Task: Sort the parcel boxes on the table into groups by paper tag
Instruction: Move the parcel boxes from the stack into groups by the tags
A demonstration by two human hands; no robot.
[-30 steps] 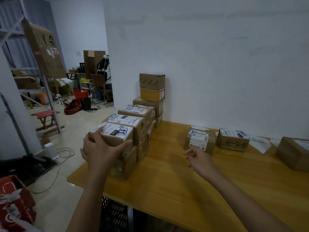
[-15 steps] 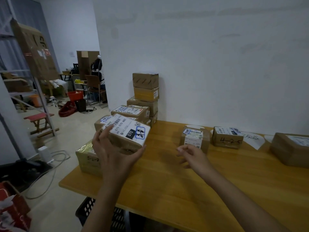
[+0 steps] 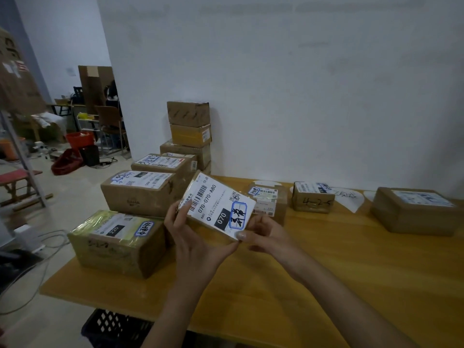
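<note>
I hold a small brown parcel box (image 3: 218, 205) above the wooden table (image 3: 313, 272), its white label reading 070 tilted toward me. My left hand (image 3: 193, 237) grips its left side and underside. My right hand (image 3: 263, 233) pinches its lower right corner. A taped box marked 220 (image 3: 118, 241) sits at the front left, with two labelled boxes (image 3: 140, 192) behind it and a tall stack (image 3: 189, 131) against the wall. To the right lie a small labelled box (image 3: 270, 200), a box marked 4-2-5 (image 3: 312, 200) and a larger box (image 3: 414, 210).
White paper tags (image 3: 349, 197) lie on the table by the wall. A black crate (image 3: 113, 327) stands under the table's front edge. Cables (image 3: 37, 259) run over the floor at left, with a red stool (image 3: 15, 182), a red bin and a seated person beyond.
My left hand lifted the labelled box off the left stack and carried it right, over the table. My right hand came up and took hold of its corner. The taped box beneath is uncovered.
</note>
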